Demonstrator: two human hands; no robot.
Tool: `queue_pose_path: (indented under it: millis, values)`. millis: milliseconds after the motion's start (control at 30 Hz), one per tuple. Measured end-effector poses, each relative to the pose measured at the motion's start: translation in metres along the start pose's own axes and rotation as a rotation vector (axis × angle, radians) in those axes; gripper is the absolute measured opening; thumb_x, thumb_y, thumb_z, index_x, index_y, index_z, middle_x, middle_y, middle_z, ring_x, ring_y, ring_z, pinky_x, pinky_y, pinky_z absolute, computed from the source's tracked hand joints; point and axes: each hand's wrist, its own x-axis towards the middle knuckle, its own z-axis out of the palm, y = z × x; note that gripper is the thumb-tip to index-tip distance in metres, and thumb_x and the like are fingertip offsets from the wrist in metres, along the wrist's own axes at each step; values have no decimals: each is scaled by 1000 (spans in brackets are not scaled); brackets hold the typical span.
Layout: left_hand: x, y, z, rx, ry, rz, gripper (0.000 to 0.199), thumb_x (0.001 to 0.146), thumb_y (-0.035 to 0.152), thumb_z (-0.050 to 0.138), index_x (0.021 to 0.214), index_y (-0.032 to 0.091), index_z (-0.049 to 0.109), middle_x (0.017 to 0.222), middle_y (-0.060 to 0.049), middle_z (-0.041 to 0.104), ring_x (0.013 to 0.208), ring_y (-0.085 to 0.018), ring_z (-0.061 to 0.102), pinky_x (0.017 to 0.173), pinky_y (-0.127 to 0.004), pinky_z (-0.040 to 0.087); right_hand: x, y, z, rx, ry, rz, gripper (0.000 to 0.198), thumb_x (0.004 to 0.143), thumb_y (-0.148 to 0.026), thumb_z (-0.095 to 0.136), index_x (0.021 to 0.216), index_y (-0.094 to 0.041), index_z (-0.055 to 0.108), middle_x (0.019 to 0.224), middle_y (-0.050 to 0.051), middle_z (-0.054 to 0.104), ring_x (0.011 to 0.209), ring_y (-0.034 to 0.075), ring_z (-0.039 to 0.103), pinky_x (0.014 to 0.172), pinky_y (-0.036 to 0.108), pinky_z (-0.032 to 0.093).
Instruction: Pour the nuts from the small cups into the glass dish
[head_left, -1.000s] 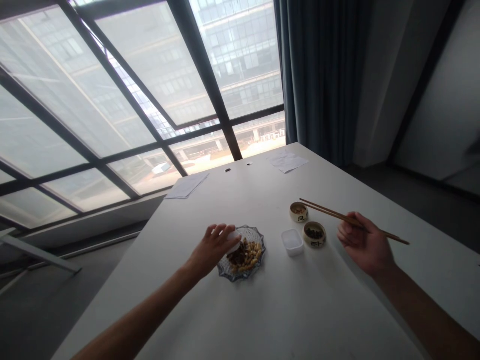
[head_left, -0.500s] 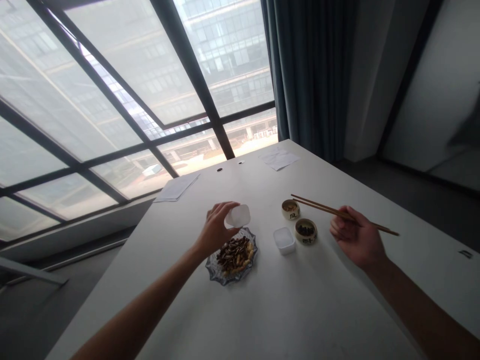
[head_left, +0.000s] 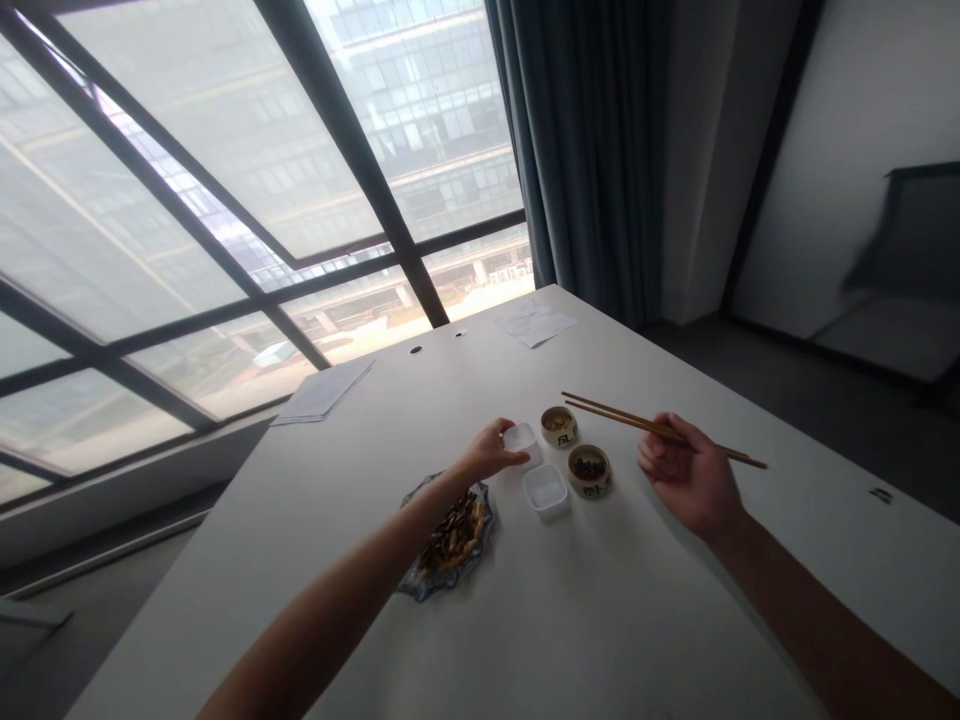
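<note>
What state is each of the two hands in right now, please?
Left hand: closed on a small translucent container, between thumb and fingers.
Right hand: closed, holding a pair of chopsticks.

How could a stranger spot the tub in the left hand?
On the white table before the window, find the jagged-rimmed glass dish. To its upper right in the picture, the left hand holds a small white tub. Unlike the similar tub nearer the camera, this one is held.
</note>
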Motion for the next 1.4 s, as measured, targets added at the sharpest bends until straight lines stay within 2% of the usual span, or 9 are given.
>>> queue_pose_path:
  millis: [167, 300, 467, 733, 867, 1000, 1200, 1267, 1400]
  values:
    - [0, 5, -9, 6, -27, 71, 44, 93, 38, 65, 131, 19, 56, 132, -12, 58, 114, -27, 61, 95, -51, 54, 1, -5, 1, 24, 9, -16, 8, 82, -26, 72, 79, -19, 73, 55, -1, 51, 45, 8, 35, 42, 21, 32]
    - [20, 23, -13, 45, -54, 141, 47, 93, 38, 64, 135, 20, 54, 140, -13, 54, 122, -30, 56, 101, -55, 49, 4, -5, 0, 19, 26, -41, 9, 80, -26, 77, 78, -17, 74, 53, -3, 49, 43, 6, 34, 40, 19, 30]
    - [55, 50, 1, 138, -156, 200, 43, 94, 39, 63, 132, 20, 56, 138, -12, 55, 121, -29, 57, 100, -54, 50, 9, 1, -5, -12, 67, -98, 13, 75, -26, 83, 80, -17, 75, 55, -4, 52, 42, 3, 31, 38, 15, 28]
    - [79, 60, 10, 196, -322, 244, 37, 94, 39, 63, 125, 18, 60, 125, -10, 62, 108, -25, 63, 91, -48, 55, 10, 8, -10, -21, 119, -94, 18, 78, -34, 76, 76, -16, 78, 64, 5, 66, 48, 8, 48, 44, 19, 39]
    - [81, 59, 10, 177, -295, 244, 36, 94, 39, 63, 123, 17, 61, 123, -10, 63, 105, -24, 64, 89, -46, 56, 9, 8, -12, -11, 123, -92, 19, 78, -33, 71, 73, -16, 78, 64, 7, 67, 50, 12, 50, 45, 23, 42]
    - [81, 58, -1, 90, -182, 251, 36, 94, 39, 63, 123, 17, 60, 121, -10, 63, 101, -23, 65, 86, -44, 57, 8, 6, -12, -17, 117, -84, 14, 77, -30, 72, 73, -17, 76, 62, 5, 64, 48, 10, 47, 44, 22, 40]
    - [48, 50, -58, -13, 65, 325, 50, 87, 39, 71, 129, 18, 54, 120, -10, 64, 100, -23, 66, 84, -43, 58, 3, 4, -8, -28, 85, -37, 8, 77, -27, 73, 74, -20, 72, 60, 2, 61, 47, 9, 44, 45, 21, 40]
    - [20, 44, -79, 9, 141, 351, 67, 76, 37, 81, 132, 21, 49, 124, -10, 63, 106, -24, 65, 90, -41, 56, 2, 5, -8, -27, 82, -18, 8, 77, -25, 74, 73, -20, 71, 61, 2, 60, 47, 9, 43, 46, 20, 40]
    - [-53, 25, -104, 153, 216, 381, 69, 70, 34, 82, 130, 24, 49, 128, -9, 60, 115, -27, 61, 96, -41, 53, 0, 6, -10, -22, 86, 38, 9, 79, -25, 73, 73, -19, 69, 62, 2, 59, 48, 9, 43, 46, 21, 41]
